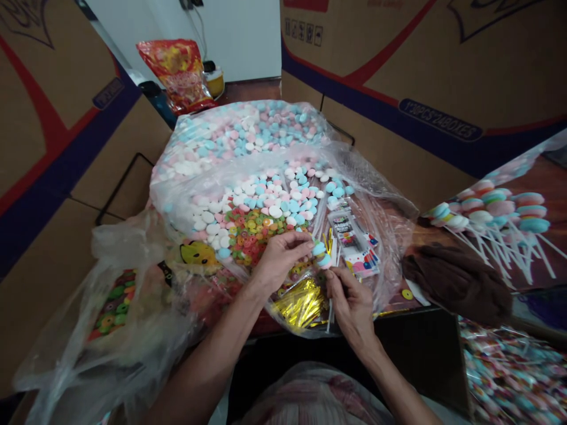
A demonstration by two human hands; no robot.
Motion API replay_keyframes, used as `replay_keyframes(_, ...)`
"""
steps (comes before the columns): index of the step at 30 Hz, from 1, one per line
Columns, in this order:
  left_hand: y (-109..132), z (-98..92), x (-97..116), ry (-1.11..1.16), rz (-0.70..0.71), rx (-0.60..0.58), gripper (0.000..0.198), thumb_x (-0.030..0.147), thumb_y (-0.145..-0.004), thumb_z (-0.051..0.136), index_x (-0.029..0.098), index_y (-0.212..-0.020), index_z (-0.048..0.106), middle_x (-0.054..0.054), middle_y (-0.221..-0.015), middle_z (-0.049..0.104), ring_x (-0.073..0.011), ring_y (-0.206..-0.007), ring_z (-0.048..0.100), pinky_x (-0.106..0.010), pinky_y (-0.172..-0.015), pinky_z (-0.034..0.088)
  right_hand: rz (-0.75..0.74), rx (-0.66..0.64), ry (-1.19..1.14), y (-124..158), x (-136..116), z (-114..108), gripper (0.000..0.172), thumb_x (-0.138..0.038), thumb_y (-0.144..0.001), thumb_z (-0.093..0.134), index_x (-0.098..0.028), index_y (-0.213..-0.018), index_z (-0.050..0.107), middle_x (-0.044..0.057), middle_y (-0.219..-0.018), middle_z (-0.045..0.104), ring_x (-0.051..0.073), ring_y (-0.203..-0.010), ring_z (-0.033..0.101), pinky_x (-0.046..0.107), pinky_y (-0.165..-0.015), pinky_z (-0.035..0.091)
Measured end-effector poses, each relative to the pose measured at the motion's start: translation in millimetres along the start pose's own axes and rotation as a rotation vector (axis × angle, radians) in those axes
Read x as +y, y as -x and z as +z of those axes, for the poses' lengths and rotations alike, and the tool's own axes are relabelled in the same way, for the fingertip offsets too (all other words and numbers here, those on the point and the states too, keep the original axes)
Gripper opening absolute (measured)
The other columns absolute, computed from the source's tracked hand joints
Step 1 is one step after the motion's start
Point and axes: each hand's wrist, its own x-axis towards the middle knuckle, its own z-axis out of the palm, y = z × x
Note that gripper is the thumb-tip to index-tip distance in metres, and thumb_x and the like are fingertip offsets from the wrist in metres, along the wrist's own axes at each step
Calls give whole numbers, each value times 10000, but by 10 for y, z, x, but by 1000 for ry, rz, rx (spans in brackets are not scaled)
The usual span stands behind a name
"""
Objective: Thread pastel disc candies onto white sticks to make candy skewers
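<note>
My right hand (352,301) pinches the white stick of a candy skewer, just under its stacked blue, yellowish and pinkish-white candies (322,255). The stick points down from the fingers. Beside the stack, my left hand (283,255) has its thumb and fingers pressed together; whatever may lie between them is hidden. Under and behind the left hand is a pile of red, green and yellow gummy rings (248,236). White, pink and blue round candies (274,200) spread out beyond them. Gold twist ties (303,304) lie below the hands, and small printed plastic bags (348,233) lie to the right.
A large clear bag of pastel candies (248,130) fills the back. Finished candy skewers (500,212) lie at right near a brown cloth (456,283). Cardboard boxes (425,77) flank both sides. A red candy bag (177,74) stands behind; wrapped candies (514,366) fill the lower right.
</note>
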Motion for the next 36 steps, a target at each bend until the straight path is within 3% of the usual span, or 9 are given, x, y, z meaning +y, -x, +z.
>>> replay_keyframes(4, 11, 12, -15, 11, 4, 14, 235, 301, -670, 803, 153, -841, 742, 4, -663, 655, -85, -595, 549, -202, -579, 427, 12, 12, -24, 2, 7, -2, 220, -277, -964, 528, -165, -812, 639, -47, -605, 477, 90, -523, 440, 209, -520, 374)
replay_keyframes(11, -40, -11, 63, -276, 371, 187, 151, 237, -758, 704, 179, -874, 780, -33, -887, 765, -163, -837, 673, -267, -797, 528, -6, -25, -36, -20, -29, -5, 217, -263, -958, 537, -174, -790, 642, -44, -605, 489, 93, -536, 447, 211, -537, 379)
replay_keyframes(16, -31, -4, 11, -339, 363, 156, 177, 267, -783, 682, 186, -896, 792, -47, -935, 781, -196, -885, 706, -314, -859, 548, -3, -35, -34, -21, -19, 3, 215, -266, -962, 534, -175, -804, 649, -46, -603, 494, 91, -527, 444, 210, -529, 372)
replay_keyframes(22, -58, 8, -8, -333, 409, 255, 177, 294, -761, 728, 173, -875, 789, -43, -888, 782, -192, -842, 703, -303, -808, 565, -3, -48, -25, -7, -9, -1, 196, -270, -959, 540, -171, -850, 669, -47, -606, 505, 89, -519, 444, 209, -518, 371)
replay_keyframes(28, -34, 4, -40, -388, 405, 177, 171, 295, -814, 687, 207, -915, 794, -32, -951, 781, -196, -900, 705, -317, -901, 535, 5, -59, 0, -18, -21, 0, 207, -293, -957, 545, -173, -848, 675, -41, -599, 511, 95, -518, 446, 208, -495, 365)
replay_keyframes(36, -39, 23, -24, -288, 359, 149, 174, 290, -785, 708, 178, -894, 783, -49, -929, 776, -196, -887, 699, -318, -873, 540, 1, -37, 12, -8, -9, 3, 218, -309, -954, 554, -171, -849, 686, -32, -613, 543, 95, -520, 461, 208, -491, 375)
